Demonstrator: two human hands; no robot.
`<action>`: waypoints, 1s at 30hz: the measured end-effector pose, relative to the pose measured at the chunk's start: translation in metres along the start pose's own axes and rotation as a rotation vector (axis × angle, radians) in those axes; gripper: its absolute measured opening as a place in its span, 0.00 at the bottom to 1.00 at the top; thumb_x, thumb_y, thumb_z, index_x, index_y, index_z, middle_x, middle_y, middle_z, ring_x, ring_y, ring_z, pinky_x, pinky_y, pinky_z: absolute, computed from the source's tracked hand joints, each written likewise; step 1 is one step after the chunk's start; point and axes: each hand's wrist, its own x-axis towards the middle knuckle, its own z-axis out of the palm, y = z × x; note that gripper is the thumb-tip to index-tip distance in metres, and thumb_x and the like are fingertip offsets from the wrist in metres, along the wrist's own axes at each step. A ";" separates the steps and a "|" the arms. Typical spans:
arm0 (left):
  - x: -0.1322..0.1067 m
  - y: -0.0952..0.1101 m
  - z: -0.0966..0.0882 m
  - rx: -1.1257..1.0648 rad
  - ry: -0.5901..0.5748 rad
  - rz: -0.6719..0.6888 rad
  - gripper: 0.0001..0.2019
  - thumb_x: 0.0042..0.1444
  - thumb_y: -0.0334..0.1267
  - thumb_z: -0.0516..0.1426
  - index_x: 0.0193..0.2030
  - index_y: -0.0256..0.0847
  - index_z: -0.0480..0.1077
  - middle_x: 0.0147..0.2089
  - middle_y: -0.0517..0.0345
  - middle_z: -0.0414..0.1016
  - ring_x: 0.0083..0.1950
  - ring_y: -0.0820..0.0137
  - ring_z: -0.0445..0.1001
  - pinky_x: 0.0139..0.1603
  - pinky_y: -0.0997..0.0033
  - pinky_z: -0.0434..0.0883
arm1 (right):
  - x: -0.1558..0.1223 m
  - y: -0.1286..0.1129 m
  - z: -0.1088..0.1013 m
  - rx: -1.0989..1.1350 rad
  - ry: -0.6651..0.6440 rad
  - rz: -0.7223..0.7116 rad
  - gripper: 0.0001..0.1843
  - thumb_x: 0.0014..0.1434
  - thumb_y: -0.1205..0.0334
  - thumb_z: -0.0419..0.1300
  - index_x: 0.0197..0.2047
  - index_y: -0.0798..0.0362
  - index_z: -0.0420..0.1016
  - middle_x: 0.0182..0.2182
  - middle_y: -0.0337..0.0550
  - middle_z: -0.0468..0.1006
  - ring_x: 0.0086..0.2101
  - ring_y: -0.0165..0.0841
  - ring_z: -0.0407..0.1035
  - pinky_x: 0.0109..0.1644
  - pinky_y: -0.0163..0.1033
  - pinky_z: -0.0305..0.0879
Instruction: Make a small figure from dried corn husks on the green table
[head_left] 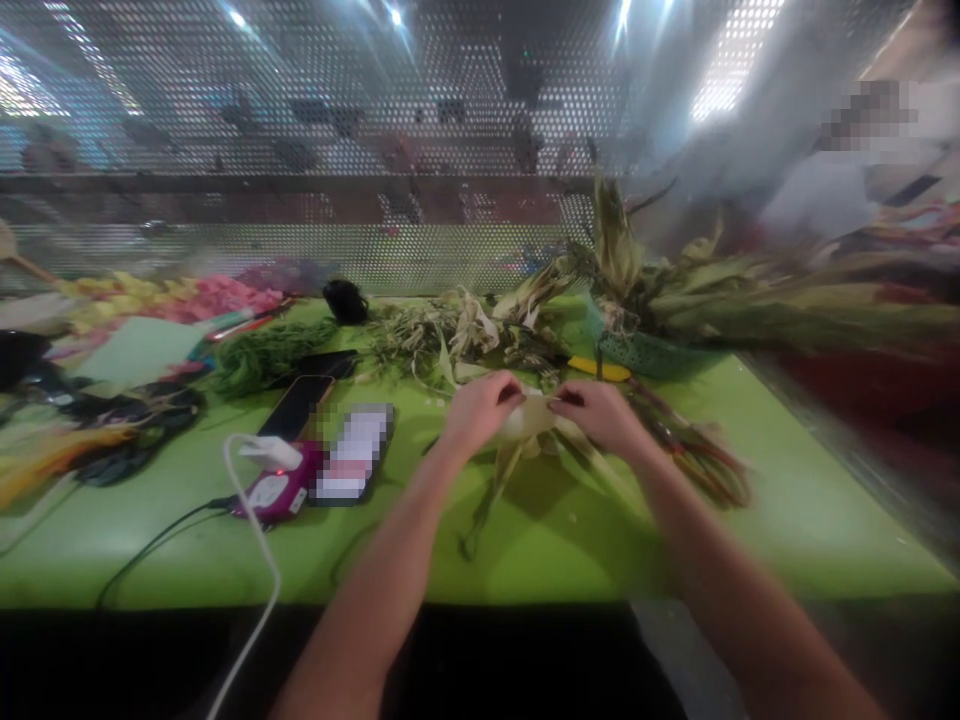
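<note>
Between my two hands is a pale corn husk (529, 420), its long strips hanging down toward the green table. My left hand (484, 405) pinches its left edge with thumb and fingers. At the opposite edge, my right hand (596, 410) has its fingertips closed on the same husk. Just beyond them lies a heap of dried husks and thin stalks (480, 325). A yellow-handled tool (598, 368) lies close behind my right hand. Near my right forearm rest scissors with orange handles (709, 465), partly hidden by it.
A green basket (637, 352) with corn husks stands at the back right. On the left are a phone (352, 455), a dark phone (300, 405), a purple power box (281, 490) with a white cable (266, 560), and green fibre (266, 355). A perforated metal screen (450, 250) stands behind the table (555, 560).
</note>
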 end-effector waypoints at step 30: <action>0.005 -0.029 -0.022 -0.273 -0.112 -0.090 0.20 0.56 0.55 0.55 0.33 0.37 0.72 0.31 0.59 0.72 0.30 0.73 0.65 0.32 0.73 0.60 | 0.006 0.007 -0.007 0.902 0.211 0.241 0.18 0.41 0.49 0.68 0.24 0.51 0.67 0.22 0.36 0.64 0.24 0.27 0.58 0.27 0.32 0.57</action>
